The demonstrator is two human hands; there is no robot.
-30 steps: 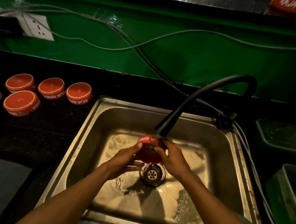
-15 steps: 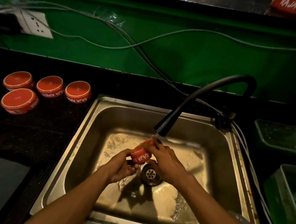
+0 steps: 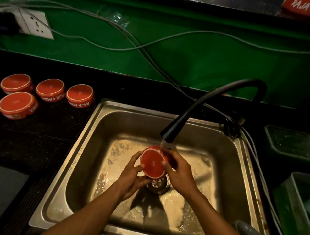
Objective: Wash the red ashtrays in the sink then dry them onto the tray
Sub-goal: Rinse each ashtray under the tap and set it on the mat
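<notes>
Currently both hands clamp one red ashtray point(image 3: 153, 163) under the running faucet point(image 3: 169, 134), over the sink point(image 3: 243, 172). Left hand point(image 3: 132, 176) fingers curl round its lower edge; right hand point(image 3: 180, 172) grips the far side.

"RAJA RIME…" in white stands on two counter ashtrays point(image 3: 80, 95) and the red shelf item point(image 3: 307, 6).

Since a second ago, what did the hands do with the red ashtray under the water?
Both hands turned the red ashtray under the faucet: earlier its side and lettering showed, now its flat round face points up at the camera. The left hand still grips its near-left edge and the right hand its right edge. Water keeps running. The four ashtrays on the counter and the sink stayed put.
</notes>
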